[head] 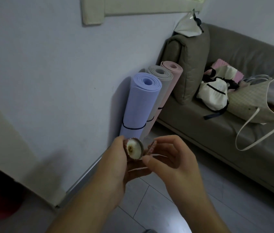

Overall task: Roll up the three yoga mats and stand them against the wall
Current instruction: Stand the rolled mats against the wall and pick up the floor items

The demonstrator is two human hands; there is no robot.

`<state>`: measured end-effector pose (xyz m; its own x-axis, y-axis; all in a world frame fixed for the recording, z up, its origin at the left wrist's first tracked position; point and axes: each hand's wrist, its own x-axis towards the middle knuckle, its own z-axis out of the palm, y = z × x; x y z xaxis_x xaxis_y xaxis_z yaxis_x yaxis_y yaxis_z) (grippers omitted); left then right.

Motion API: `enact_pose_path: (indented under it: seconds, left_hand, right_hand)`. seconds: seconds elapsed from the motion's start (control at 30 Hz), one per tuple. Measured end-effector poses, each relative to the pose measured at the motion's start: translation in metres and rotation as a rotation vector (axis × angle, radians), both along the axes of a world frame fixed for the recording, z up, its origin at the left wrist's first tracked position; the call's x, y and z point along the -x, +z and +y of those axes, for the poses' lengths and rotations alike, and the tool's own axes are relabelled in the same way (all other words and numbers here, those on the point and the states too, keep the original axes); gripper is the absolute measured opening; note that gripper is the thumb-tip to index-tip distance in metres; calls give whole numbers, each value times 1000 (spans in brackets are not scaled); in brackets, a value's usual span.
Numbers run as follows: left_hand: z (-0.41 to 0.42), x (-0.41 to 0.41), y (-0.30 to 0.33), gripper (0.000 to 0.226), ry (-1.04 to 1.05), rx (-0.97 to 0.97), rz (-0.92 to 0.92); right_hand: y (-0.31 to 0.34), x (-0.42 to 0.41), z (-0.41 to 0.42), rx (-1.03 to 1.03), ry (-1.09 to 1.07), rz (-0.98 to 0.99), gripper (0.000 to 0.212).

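Three rolled yoga mats stand upright against the white wall beside the sofa: a lilac mat [139, 101] in front, a grey mat [160, 76] behind it and a pink mat [173, 71] at the back. A thin black band circles each roll. Close to the camera, below the mats, my left hand [114, 167] holds a small round object with a pale face and a reddish-brown rim [134, 148]. My right hand [171, 158] pinches the edge of that object with thumb and fingers curled. Neither hand touches the mats.
A grey sofa [216, 132] runs along the right, with a cushion [188, 64] upright at its near end. Bags [258, 98] and a white bundle [213, 95] lie on its seat. Grey floor tiles [158, 207] lie below. A pale cabinet or panel [7, 140] juts out at the left.
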<state>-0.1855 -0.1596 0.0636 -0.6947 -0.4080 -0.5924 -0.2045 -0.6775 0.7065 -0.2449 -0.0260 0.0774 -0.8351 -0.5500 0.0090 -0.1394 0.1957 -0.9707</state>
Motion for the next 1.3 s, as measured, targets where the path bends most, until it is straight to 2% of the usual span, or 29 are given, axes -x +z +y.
enact_pose_path:
  seconds: [0.1, 0.27, 0.4, 0.5, 0.6, 0.67, 0.73, 0.8, 0.93, 1.07, 1.17, 1.23, 1.3]
  left_hand:
    - [5, 1, -2, 60, -66, 73, -35]
    - [6, 2, -6, 64, -85, 29, 21]
    - [3, -1, -6, 68, -143, 51, 47]
    - [-1, -3, -4, 72, -231, -1, 130]
    - [-6, -7, -4, 52, -350, 138, 211]
    - [-7, -9, -3, 34, -355, 224, 196]
    - [-7, -11, -4, 28, -337, 247, 176]
    - [-8, -13, -4, 33, -334, 220, 190]
    - [-9, -12, 1, 37, -325, 128, 290]
    - [-5, -14, 7, 45, -498, 59, 353]
    - [-6, -16, 11, 62, -628, 155, 292]
    - [-6, -17, 13, 71, -653, 327, 195]
    - [-5, -16, 11, 71, -601, 460, 116]
  right_hand:
    - [0, -7, -3, -138, 57, 151, 43]
    - [-3, -9, -6, -200, 56, 280, 50]
    - [-4, -9, -6, -233, 42, 312, 56]
    - [-5, -8, -6, -203, 11, 265, 58]
    - [-5, -6, -6, -164, 15, 238, 53]
    - [-7, -6, -9, -134, 13, 245, 49]
    - [-10, -10, -12, -117, 6, 247, 48]
    - [-10, -10, -13, -86, 31, 180, 47]
    - [-2, -2, -8, 211, 66, -252, 32]
    - [-1, 1, -3, 199, 72, -465, 32]
    - [1, 3, 0, 167, 98, -515, 33]
    - [1, 5, 2, 120, 86, -452, 31]
    - [-1, 5, 1, 73, 54, -371, 25]
